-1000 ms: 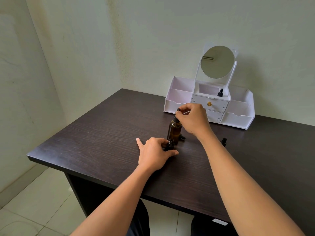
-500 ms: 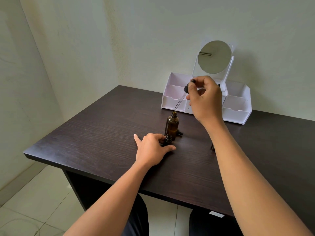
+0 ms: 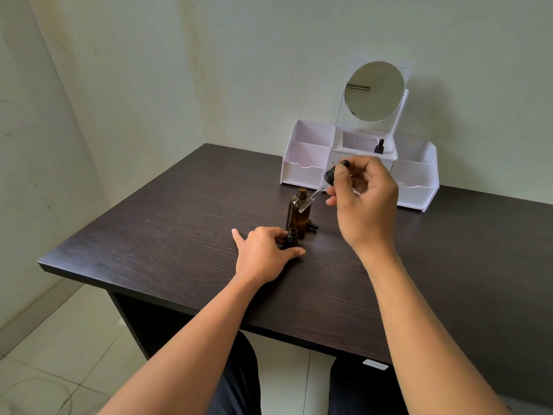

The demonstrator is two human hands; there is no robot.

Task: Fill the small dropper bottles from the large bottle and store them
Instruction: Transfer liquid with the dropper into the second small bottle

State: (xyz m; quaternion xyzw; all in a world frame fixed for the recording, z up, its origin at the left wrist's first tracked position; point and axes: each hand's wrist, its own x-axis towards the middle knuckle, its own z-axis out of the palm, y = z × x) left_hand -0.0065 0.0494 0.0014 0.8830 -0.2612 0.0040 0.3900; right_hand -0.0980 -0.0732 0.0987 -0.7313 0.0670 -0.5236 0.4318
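A dropper (image 3: 330, 176) is being pinched by the right hand (image 3: 366, 202); a small bottle (image 3: 291, 236) is being gripped by the left hand (image 3: 263, 253).

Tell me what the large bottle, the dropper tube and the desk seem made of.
Large bottle: amber glass or plastic, glossy; see-through brown with highlights. Dropper tube: clear, probably glass; bottle shows through it. Desk: dark wood-grain laminate, likely; matte, streaked grain, sharp edge.
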